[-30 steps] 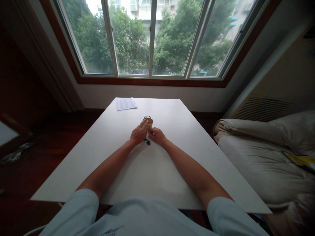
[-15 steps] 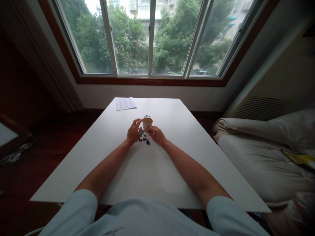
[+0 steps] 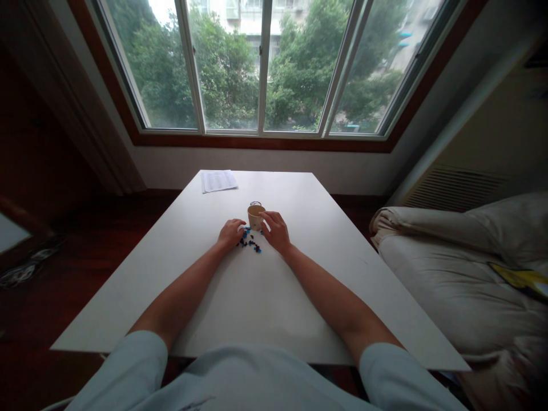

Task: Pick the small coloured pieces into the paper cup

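Observation:
A tan paper cup (image 3: 256, 220) stands upright on the white table. Small blue and dark pieces (image 3: 252, 245), too small to name, lie scattered in front of it. My left hand (image 3: 231, 233) is low at the left edge of these pieces, fingers bent together and fingertips down among them; whether it pinches one is hidden. My right hand (image 3: 276, 231) is at the cup's right side, fingers reaching to the rim and the thumb apart below. Nothing shows between its fingers. The cup's bottom inside is out of sight.
Behind the cup lies a small dark ring-shaped thing (image 3: 256, 203). Sheets of printed paper (image 3: 219, 181) rest at the far left of the white table (image 3: 257, 302). A cushioned beige seat (image 3: 432, 279) stands to the right, beyond the table edge.
My left hand has come down from the cup's rim to the small pieces. My right hand has risen from the table beside the cup to its rim, its fingers spreading.

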Available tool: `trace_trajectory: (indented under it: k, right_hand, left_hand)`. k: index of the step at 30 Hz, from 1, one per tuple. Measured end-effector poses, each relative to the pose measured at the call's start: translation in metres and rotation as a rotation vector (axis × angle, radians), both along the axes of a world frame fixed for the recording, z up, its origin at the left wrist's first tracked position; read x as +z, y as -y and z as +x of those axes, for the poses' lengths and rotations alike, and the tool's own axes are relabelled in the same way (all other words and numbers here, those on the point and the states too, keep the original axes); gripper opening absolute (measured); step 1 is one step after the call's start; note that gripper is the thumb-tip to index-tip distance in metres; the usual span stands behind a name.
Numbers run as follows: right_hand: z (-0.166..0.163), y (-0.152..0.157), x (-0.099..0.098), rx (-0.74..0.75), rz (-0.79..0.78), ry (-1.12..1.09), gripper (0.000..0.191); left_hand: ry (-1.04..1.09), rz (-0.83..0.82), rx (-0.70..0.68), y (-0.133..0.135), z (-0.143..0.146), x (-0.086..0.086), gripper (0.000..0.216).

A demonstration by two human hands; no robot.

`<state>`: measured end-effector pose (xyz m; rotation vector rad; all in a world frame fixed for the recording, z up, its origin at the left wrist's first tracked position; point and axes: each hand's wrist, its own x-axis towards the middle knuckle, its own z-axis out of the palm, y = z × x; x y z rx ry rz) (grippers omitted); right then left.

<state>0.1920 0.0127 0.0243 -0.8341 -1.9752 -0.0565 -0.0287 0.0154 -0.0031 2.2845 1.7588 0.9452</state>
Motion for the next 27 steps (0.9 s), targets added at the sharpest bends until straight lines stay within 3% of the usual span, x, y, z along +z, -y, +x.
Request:
trace_trajectory:
  k: [11, 16, 19, 22, 27]
  right_hand:
    - [0.002, -0.003, 0.001, -0.049, -0.053, 0.117, 0.044]
    - [0.016, -0.017, -0.003, -0.123, -0.081, -0.008, 0.04]
    - [0.03, -0.033, -0.015, -0.174, -0.237, -0.02, 0.032]
    - [0.037, -0.047, -0.029, -0.234, -0.463, 0.119, 0.025]
    - [0.032, -0.05, -0.037, -0.269, -0.535, 0.274, 0.024]
  left_hand:
    - [-0.059, -0.031, -0.124, 0.0, 0.0, 0.001, 0.032]
    - [-0.067, -0.033, -0.15, 0.001, 0.0, 0.002, 0.031]
    - [-0.055, -0.042, -0.156, 0.001, -0.001, 0.002, 0.03]
    - [-0.039, -0.045, -0.164, 0.002, -0.001, 0.001, 0.029]
    - [-0.015, -0.032, -0.204, 0.004, 0.002, 0.002, 0.028]
